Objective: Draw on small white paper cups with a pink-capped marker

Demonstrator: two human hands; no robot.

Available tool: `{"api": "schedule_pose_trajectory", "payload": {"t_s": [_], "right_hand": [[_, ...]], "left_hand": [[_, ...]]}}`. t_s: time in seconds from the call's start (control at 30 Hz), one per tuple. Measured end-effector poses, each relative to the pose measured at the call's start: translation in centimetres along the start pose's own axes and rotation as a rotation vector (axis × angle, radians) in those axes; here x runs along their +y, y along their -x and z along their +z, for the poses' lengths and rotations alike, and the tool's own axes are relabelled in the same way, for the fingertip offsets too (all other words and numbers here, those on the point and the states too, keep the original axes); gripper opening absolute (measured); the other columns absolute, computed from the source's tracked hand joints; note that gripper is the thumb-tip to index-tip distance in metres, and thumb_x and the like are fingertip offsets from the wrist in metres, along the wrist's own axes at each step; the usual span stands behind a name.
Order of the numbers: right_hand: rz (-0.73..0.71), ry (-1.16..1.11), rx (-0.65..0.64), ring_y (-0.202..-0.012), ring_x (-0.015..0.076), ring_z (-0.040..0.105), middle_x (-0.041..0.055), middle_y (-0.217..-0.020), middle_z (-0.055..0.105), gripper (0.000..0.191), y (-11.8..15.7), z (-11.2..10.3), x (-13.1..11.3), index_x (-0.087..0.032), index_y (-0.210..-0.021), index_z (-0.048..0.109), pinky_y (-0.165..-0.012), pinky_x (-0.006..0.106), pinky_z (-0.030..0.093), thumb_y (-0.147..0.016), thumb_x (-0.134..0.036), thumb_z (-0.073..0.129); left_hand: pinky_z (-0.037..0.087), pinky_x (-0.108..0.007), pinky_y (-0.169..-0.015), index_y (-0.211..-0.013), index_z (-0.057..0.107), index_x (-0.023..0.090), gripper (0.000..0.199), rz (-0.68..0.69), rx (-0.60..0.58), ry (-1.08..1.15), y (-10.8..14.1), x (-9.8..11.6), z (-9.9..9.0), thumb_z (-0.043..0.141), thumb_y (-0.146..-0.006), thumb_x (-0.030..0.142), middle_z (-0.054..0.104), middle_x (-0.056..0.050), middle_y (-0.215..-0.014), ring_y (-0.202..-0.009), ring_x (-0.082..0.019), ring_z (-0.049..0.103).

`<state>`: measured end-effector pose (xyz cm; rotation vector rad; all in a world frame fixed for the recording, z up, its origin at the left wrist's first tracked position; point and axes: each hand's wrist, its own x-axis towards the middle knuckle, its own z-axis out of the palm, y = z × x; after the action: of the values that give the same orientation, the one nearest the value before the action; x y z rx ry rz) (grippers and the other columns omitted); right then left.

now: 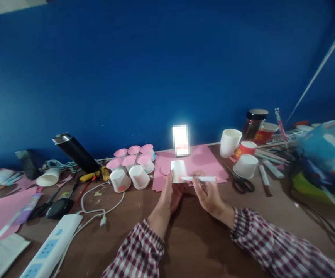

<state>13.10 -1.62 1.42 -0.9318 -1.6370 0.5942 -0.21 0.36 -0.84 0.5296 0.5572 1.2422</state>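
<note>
My left hand (171, 195) is closed around a white paper cup (178, 170), held over the pink paper sheets (205, 158). Between the fingers of my right hand (209, 195) lies a white marker (203, 179) with a reddish end, held nearly level. Its left tip is at the cup's lower side; whether it touches is too small to tell. Just left of the sheets stand upside-down white paper cups (139, 177), and behind them several cups with pink tops (128, 160). A bright, blurred-out upright screen (180, 139) stands at the back of the sheets.
On the right are scissors (242, 184), more paper cups (245, 166), loose markers (264, 179) and a dark-lidded jar (254, 123). Leftward lie a black thermos (76, 152), a white cable (104, 211) and a power strip (51, 247). A blue wall (167, 69) closes the back.
</note>
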Motion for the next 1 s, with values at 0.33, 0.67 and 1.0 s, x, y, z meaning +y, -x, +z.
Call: {"api": "schedule_pose_trajectory", "payload": {"t_s": [0.33, 0.67, 1.0], "right_hand": [[-0.002, 0.026, 0.0, -0.069, 0.0169, 0.061, 0.0048, -0.079, 0.064, 0.02, -0.09, -0.11, 0.12, -0.019, -0.094, 0.057, -0.067, 0.028, 0.05, -0.096, -0.028, 0.039], [-0.039, 0.028, -0.011, -0.066, 0.0189, 0.06, 0.0062, -0.076, 0.062, 0.017, 0.02, -0.15, 0.09, -0.02, -0.092, 0.057, -0.065, 0.033, 0.051, -0.095, -0.025, 0.041], [-0.032, 0.006, -0.015, -0.067, 0.0177, 0.061, 0.0062, -0.078, 0.063, 0.016, -0.02, -0.05, 0.25, -0.019, -0.094, 0.055, -0.062, 0.03, 0.051, -0.095, -0.024, 0.04]], "left_hand": [[0.05, -0.031, -0.075, -0.1, 0.063, 0.013, 0.042, 0.0, 0.032, 0.013, 0.1, 0.23, 0.49, 0.053, -0.084, 0.05, 0.069, -0.007, -0.081, -0.072, -0.016, 0.064], [0.05, -0.027, -0.069, -0.097, 0.063, 0.013, 0.039, 0.0, -0.005, 0.019, 0.11, 0.26, 0.56, 0.052, -0.086, 0.048, 0.07, -0.007, -0.083, -0.07, -0.015, 0.064], [0.051, -0.031, -0.072, -0.103, 0.062, 0.013, 0.043, -0.001, -0.021, 0.009, -0.04, 0.09, 0.26, 0.05, -0.085, 0.051, 0.07, -0.008, -0.085, -0.072, -0.017, 0.065]]}}
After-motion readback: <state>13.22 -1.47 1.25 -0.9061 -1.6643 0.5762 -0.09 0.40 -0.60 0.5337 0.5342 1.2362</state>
